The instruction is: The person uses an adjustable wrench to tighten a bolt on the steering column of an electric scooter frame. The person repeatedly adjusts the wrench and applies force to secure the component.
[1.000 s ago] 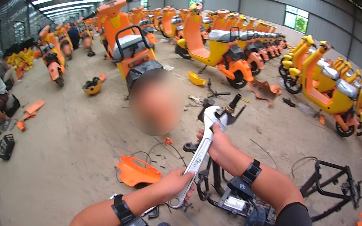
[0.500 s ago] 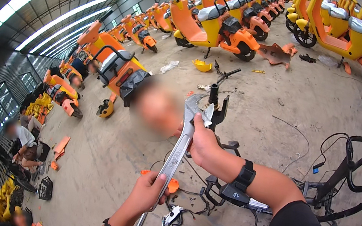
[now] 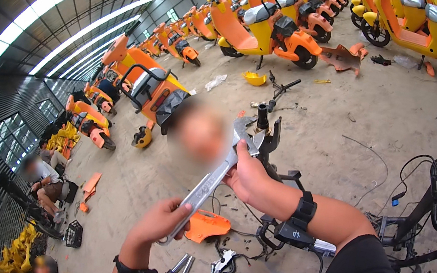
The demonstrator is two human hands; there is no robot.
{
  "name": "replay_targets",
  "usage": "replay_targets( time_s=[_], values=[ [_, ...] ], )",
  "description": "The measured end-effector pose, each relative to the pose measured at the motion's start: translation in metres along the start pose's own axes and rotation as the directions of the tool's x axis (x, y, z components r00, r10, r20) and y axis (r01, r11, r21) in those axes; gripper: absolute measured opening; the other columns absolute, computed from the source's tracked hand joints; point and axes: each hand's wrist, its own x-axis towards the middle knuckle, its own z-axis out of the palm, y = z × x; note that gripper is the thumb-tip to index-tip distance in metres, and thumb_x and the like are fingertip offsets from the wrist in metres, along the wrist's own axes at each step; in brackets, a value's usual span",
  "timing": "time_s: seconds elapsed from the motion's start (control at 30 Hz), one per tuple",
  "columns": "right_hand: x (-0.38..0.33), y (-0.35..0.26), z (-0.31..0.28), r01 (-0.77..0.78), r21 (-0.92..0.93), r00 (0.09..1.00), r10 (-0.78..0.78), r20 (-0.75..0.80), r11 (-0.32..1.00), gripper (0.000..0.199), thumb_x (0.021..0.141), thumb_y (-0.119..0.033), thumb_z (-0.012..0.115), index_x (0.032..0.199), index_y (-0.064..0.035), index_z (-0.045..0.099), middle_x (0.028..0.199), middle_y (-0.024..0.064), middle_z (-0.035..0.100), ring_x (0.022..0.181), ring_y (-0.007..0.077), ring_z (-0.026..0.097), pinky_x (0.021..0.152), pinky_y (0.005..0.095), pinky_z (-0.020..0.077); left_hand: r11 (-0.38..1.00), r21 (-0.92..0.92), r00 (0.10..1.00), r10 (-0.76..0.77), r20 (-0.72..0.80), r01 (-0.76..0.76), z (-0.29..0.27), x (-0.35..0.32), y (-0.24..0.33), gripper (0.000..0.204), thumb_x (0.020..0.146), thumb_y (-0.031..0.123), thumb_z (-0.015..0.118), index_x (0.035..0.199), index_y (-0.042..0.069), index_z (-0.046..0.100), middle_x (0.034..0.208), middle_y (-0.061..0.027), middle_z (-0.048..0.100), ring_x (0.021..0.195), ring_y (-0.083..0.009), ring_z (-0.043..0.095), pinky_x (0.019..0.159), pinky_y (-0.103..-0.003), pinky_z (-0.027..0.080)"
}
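Head view: left hand (image 3: 163, 217) pinches the lower handle of a long silver metal adjustable wrench (image 3: 209, 182), right hand (image 3: 249, 177) wraps near its head, beside a black metal tube (image 3: 262, 118); contact unclear. Best kept square, thumb clear!

The left hand (image 3: 161, 220) sits lower and nearer, its fingers curled closed and its thumb (image 3: 184, 209) angled toward the far right. The left forearm (image 3: 137, 248) rises steeply from the near edge. Farther away and to the right, the right hand (image 3: 248, 172) is also closed, thumb (image 3: 241, 149) pointing far; the right forearm (image 3: 280, 202) slants leftward from a bent elbow (image 3: 361, 229).
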Motion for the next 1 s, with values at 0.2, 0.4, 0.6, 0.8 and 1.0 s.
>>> replay_targets(
  time_s=[0.2, 0.4, 0.6, 0.8, 1.0],
  values=[
    [0.004, -0.008, 0.009, -0.018, 0.093, 1.000, 0.020, -0.022, 0.995, 0.052, 0.107, -0.049, 0.031, 0.116, -0.0029, 0.055, 0.108, 0.0109, 0.065, 0.101, 0.0247, 0.067, 0.093, 0.0427, 0.0534, 0.893, 0.438, 0.961, 0.024, -0.276, 0.104, 0.004, 0.002, 0.049, 0.046, 0.093, 0.043, 0.065, 0.103, -0.002, 0.061, 0.063, -0.0108, 0.061, 0.047, -0.0175, 0.061, 0.047, -0.032, 0.048],
    [0.002, -0.011, 0.008, -0.084, 0.030, 0.993, 0.086, -0.076, 0.996, 0.050, 0.105, -0.050, 0.036, 0.125, -0.0060, 0.049, 0.117, 0.0139, 0.063, 0.107, 0.0274, 0.065, 0.096, 0.0434, 0.0527, 0.678, 0.735, 0.945, 0.247, -0.214, -0.011, 0.014, -0.006, 0.041, 0.054, 0.077, 0.049, 0.076, 0.111, 0.008, 0.064, 0.081, -0.0176, 0.070, 0.078, -0.0374, 0.068, 0.067, -0.045, 0.053],
    [0.016, -0.002, -0.021, 0.034, -0.005, 0.999, -0.034, 0.011, 0.999, 0.032, 0.103, -0.027, 0.053, 0.121, -0.0012, 0.049, 0.109, 0.0170, 0.064, 0.103, 0.0354, 0.067, 0.092, 0.0482, 0.0557, 0.735, 0.672, 0.930, 0.304, -0.209, -0.089, 0.019, 0.000, 0.027, 0.053, 0.081, 0.039, 0.069, 0.125, 0.010, 0.063, 0.089, -0.0195, 0.070, 0.079, -0.0381, 0.068, 0.071, -0.045, 0.054],
    [0.016, -0.008, -0.026, 0.160, -0.122, 0.980, -0.173, -0.099, 0.979, 0.027, 0.100, -0.017, 0.055, 0.120, 0.0014, 0.053, 0.106, 0.0152, 0.065, 0.100, 0.0362, 0.068, 0.087, 0.0467, 0.0589, 0.763, 0.639, 0.936, 0.288, -0.204, -0.096, 0.029, -0.005, 0.030, 0.041, 0.083, 0.037, 0.067, 0.113, 0.009, 0.064, 0.082, -0.0186, 0.069, 0.078, -0.0380, 0.067, 0.070, -0.047, 0.053],
    [0.006, -0.012, -0.024, 0.097, -0.234, 0.986, -0.125, -0.109, 0.967, 0.042, 0.100, -0.039, 0.057, 0.122, -0.0042, 0.052, 0.107, 0.0160, 0.067, 0.100, 0.0310, 0.069, 0.087, 0.0431, 0.0577, 0.746, 0.659, 0.939, 0.288, -0.189, -0.096, 0.034, -0.008, 0.029, 0.036, 0.087, 0.037, 0.061, 0.109, 0.010, 0.061, 0.082, -0.0180, 0.069, 0.076, -0.0393, 0.067, 0.070, -0.050, 0.054]
  ],
)
